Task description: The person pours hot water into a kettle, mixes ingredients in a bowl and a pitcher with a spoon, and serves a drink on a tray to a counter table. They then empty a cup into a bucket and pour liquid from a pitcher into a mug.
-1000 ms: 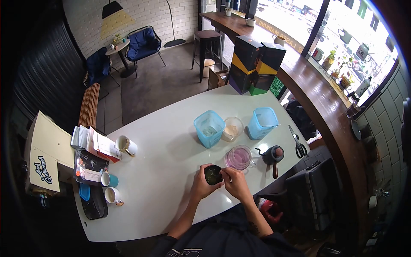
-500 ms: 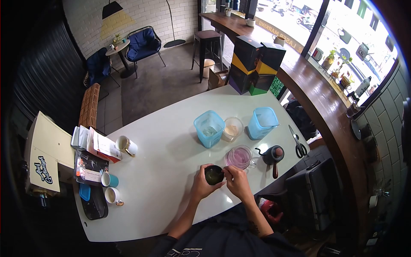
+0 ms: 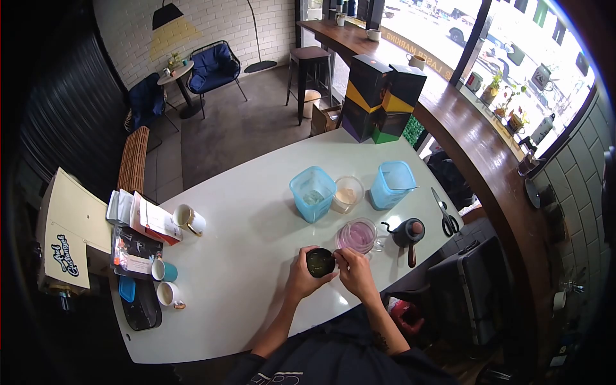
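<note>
My left hand (image 3: 303, 276) is wrapped around the side of a small dark cup (image 3: 320, 264) with a greenish content. At the cup's right rim, my right hand (image 3: 355, 272) has its fingers pinched together; what they hold, if anything, is too small to make out. Just beyond my right hand stands a clear glass cup (image 3: 357, 235) with something pinkish-purple in it and a handle on its right. A dark gooseneck kettle (image 3: 408, 232) with a wooden handle is to the right of that glass.
Two light blue containers (image 3: 312, 192) stand farther back, with a clear tub (image 3: 348, 194) of pale powder between them. Scissors (image 3: 447, 218) lie near the right edge. Black boxes (image 3: 383, 96) stand at the far end. Mugs (image 3: 190, 220) and papers (image 3: 154, 221) are on the left.
Both hands and the dark cup stay almost in place. The cup's green content looks slightly different inside. A vehicle now shows outside the window.
</note>
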`<move>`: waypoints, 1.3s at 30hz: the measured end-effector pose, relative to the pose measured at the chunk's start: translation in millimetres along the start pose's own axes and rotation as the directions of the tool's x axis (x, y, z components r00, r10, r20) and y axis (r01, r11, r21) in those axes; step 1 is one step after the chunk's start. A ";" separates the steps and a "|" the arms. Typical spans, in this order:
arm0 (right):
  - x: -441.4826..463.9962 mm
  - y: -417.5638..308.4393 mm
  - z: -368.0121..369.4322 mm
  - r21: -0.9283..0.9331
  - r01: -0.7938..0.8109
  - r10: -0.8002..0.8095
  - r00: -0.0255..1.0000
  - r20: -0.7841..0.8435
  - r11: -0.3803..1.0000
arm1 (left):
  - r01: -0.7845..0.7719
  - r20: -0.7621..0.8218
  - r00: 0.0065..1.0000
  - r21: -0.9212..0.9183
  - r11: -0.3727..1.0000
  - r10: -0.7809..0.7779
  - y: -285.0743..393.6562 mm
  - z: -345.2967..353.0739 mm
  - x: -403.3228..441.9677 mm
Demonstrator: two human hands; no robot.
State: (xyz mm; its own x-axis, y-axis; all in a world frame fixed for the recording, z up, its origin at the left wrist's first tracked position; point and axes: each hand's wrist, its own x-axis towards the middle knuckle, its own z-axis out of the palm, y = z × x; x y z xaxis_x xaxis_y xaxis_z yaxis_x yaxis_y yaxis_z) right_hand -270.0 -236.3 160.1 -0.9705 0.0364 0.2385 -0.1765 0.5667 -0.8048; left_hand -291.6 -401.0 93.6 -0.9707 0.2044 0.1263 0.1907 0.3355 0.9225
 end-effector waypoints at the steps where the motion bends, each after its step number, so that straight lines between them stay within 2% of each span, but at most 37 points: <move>1: 0.4 -0.8 -0.3 -0.001 0.000 0.000 1.000 -0.001 1.000 | 0.001 0.003 1.000 -0.008 1.000 -0.001 -1.9 0.4 -0.2; 4: 0.9 -3.0 1.4 0.070 -0.002 0.003 1.000 -0.018 0.998 | 0.022 0.023 1.000 -0.019 1.000 -0.022 -1.4 -0.3 -0.6; 6: 0.3 -1.1 3.7 0.127 0.010 -0.016 0.999 0.050 0.992 | 0.041 0.037 0.998 -0.021 0.999 -0.040 0.0 -1.3 -0.4; 10: -0.3 -5.3 1.2 0.094 0.017 -0.026 0.995 0.092 0.995 | 0.036 0.041 0.999 -0.015 0.999 -0.035 2.4 -2.8 -0.1; 12: 0.3 -5.5 0.4 0.022 -0.045 0.042 0.991 0.124 0.999 | 0.038 0.044 0.998 -0.022 0.999 -0.037 2.0 -2.9 0.4; 19: 0.6 -4.9 2.9 0.089 -0.044 0.040 0.998 0.045 0.995 | 0.031 0.035 0.999 -0.024 0.999 -0.030 1.6 -1.8 0.4; 24: -0.1 -5.4 4.7 0.078 0.030 -0.038 0.994 0.106 0.997 | 0.011 0.035 0.999 -0.015 1.000 -0.010 -4.7 -1.4 0.2; 28: 0.3 -3.5 4.3 0.029 0.057 -0.060 0.995 0.083 0.998 | -0.004 0.034 0.999 -0.007 1.000 0.004 -1.7 -2.6 0.1; 30: 0.5 -5.0 3.8 0.034 -0.015 0.013 0.999 0.050 0.999 | -0.010 0.034 0.999 -0.009 1.000 0.010 -0.6 -2.7 0.0; 34: 0.6 -5.1 3.7 0.067 -0.063 0.060 0.997 0.049 0.996 | 0.024 0.034 0.999 -0.022 0.999 -0.023 -0.9 -2.0 -0.2; 37: -0.5 -2.5 6.3 0.110 0.019 -0.022 0.999 0.027 0.994 | 0.016 0.035 0.999 -0.013 1.000 -0.016 -2.3 -1.9 -0.2; 39: -0.9 -1.9 5.4 0.097 0.027 -0.037 0.995 0.097 0.995 | 0.014 0.034 0.999 -0.007 1.000 -0.014 -2.6 -1.7 0.1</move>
State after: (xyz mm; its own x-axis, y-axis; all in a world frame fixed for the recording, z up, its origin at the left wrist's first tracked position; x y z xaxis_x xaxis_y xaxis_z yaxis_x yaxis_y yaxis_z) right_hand -269.6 -241.9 158.4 -0.9747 -0.0645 0.2142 -0.2182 0.4851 -0.8468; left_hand -292.5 -403.5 91.8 -0.9677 0.2310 0.1013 0.1762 0.3318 0.9267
